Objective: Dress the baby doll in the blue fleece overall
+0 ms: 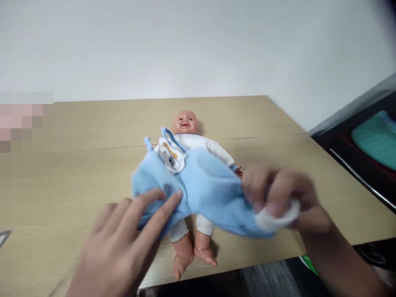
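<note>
A baby doll [187, 123] in a white long-sleeved top lies on its back on the wooden table [93, 123], bare feet toward me. A light blue fleece garment [207, 185] with a white patch and straps is spread over its body. My left hand [123, 239] rests with fingers stretched out on the garment's left side. My right hand [278, 194], blurred by motion, pinches the garment's white-cuffed end at the right.
A white wall runs behind the table. To the right stands a dark unit with a metal rail [359, 177] and a teal cloth [377, 138]. A pixelated patch covers the far left. A green item [306, 264] shows below the table's front edge.
</note>
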The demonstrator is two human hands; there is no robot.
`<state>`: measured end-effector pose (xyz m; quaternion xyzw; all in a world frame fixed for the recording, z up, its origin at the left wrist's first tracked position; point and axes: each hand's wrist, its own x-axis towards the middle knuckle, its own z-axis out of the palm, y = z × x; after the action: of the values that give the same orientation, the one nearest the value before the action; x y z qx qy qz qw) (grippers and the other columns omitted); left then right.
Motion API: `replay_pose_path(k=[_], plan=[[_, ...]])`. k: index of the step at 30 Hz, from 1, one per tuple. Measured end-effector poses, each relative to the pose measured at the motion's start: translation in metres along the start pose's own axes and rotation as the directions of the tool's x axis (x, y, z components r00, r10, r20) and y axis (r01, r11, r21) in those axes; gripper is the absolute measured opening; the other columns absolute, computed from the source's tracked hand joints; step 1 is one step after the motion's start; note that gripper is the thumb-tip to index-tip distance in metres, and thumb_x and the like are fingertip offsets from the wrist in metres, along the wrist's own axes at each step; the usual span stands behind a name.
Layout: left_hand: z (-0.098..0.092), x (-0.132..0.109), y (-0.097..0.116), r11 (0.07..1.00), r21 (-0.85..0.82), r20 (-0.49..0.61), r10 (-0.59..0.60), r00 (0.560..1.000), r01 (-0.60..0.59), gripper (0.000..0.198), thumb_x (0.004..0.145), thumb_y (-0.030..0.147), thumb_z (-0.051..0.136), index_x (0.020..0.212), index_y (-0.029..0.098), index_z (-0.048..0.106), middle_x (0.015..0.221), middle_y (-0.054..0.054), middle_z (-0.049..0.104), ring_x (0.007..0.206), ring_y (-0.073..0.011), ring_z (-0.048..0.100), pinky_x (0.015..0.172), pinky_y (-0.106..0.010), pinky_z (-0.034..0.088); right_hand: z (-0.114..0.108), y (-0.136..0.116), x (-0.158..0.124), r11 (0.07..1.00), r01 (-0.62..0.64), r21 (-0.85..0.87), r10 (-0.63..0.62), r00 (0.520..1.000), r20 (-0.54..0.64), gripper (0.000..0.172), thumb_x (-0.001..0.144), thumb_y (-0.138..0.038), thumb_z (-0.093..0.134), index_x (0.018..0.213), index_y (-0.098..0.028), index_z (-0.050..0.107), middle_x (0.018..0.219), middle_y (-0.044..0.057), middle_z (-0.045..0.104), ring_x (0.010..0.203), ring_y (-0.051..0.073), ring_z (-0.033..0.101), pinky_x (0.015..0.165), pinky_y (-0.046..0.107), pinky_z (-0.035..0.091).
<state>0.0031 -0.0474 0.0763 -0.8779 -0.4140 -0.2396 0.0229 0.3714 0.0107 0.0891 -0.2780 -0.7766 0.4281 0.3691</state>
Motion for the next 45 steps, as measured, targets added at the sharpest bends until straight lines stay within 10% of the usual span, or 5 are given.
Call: replay_pose_path(k=[6,14,24,31,45], plan=[[0.034,-0.027,-0.005,0.967,-0.226,0.239,-0.059,0.969,0.115,0.063,0.104,0.058,0.079,0.156,0.028,0.06,0.143,-0.012,0.072,0.117,-0.0346,0.073,0.091,-0.045,0.058,0.042,0.038,-0.028,0.987,0.018,-0.157,0.003,0.991,0.133,0.029,0.113,-0.046,0.073,0.132,-0.026,0.082,0.115,0.008,0.081,0.111,0.025,0.074,0.102,0.043,0.056],[0.069,0.022,-0.074,0.865,-0.287,0.142,-0.387,0.911,0.412,0.066,0.107,0.065,0.071,0.152,0.019,0.058,0.152,-0.018,0.064,0.14,-0.039,0.059,0.117,-0.057,0.048,0.055,0.046,0.09,0.812,0.217,-0.542,-0.096,0.965,0.243,0.056,0.11,-0.045,0.074,0.159,-0.022,0.06,0.168,0.016,0.062,0.162,0.033,0.051,0.14,0.057,0.032],[0.054,0.038,-0.082,0.756,-0.557,0.189,-0.287,0.939,0.343,0.021,0.109,0.044,0.075,0.109,0.024,0.07,0.118,-0.006,0.069,0.114,-0.0261,0.061,0.099,-0.04,0.047,0.054,0.058,0.14,0.808,0.28,-0.518,-0.051,0.91,0.412,0.028,0.106,-0.047,0.081,0.105,-0.02,0.075,0.104,0.006,0.077,0.112,0.03,0.066,0.105,0.046,0.045],[0.048,0.055,-0.078,0.392,-0.828,0.351,-0.196,0.916,0.401,0.032,0.111,0.053,0.072,0.123,0.023,0.069,0.101,-0.004,0.07,0.084,-0.0173,0.063,0.07,-0.027,0.053,0.028,0.02,0.112,0.946,-0.095,-0.311,0.19,0.938,0.291,0.025,0.119,-0.047,0.057,0.115,-0.023,0.063,0.077,-0.005,0.063,0.067,0.016,0.054,0.071,0.033,0.038],[0.043,0.103,-0.089,0.436,-0.81,0.358,-0.163,0.919,0.393,0.036,0.111,0.059,0.068,0.122,0.024,0.072,0.103,-0.003,0.073,0.097,-0.0214,0.073,0.086,-0.028,0.064,0.013,0.045,0.11,0.995,-0.06,-0.085,0.088,0.922,0.376,0.034,0.1,-0.051,0.084,0.098,-0.02,0.072,0.103,0.002,0.074,0.098,0.02,0.068,0.095,0.032,0.053]])
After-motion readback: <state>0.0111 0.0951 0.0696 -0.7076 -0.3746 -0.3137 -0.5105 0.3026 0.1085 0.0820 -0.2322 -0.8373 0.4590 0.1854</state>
